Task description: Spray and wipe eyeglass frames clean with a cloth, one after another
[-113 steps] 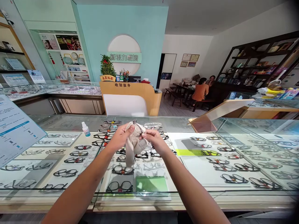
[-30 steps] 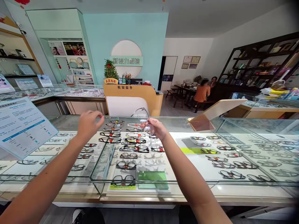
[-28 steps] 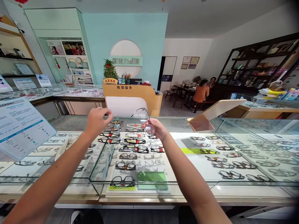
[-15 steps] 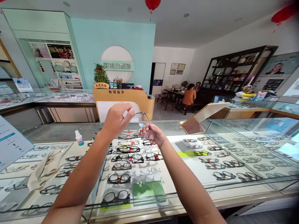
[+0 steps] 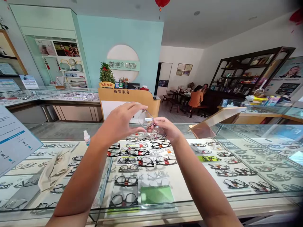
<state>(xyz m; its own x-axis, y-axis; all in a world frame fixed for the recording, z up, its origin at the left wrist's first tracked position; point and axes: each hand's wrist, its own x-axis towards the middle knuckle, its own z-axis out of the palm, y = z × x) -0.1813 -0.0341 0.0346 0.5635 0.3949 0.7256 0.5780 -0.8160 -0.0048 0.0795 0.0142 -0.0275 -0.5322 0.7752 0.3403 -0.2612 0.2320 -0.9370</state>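
Observation:
A pair of eyeglasses (image 5: 146, 118) with a thin frame is held up above the glass display case (image 5: 180, 189). My right hand (image 5: 167, 127) pinches the frame near its middle, between the two lenses. My left hand (image 5: 120, 121) is at the left lens, its fingers stretched out above and its thumb apart below. Whether its fingertips touch the rim I cannot tell. Under both hands, rows of spectacle frames (image 5: 137, 152) lie inside the case, several with red tags. One temple of the held glasses is hidden behind my left hand.
A small white spray bottle (image 5: 86, 137) stands on the glass at the left, near a cream cloth pouch (image 5: 53, 170). A printed sheet (image 5: 17, 142) rises at the left edge. A tilted wooden-framed mirror or panel (image 5: 214, 119) stands at the right. People (image 5: 196, 96) sit at a table behind.
My left hand has gone from a closed grip at the temple to spread fingers around the left lens. My right hand still holds the eyeglasses. The view has shifted slightly left.

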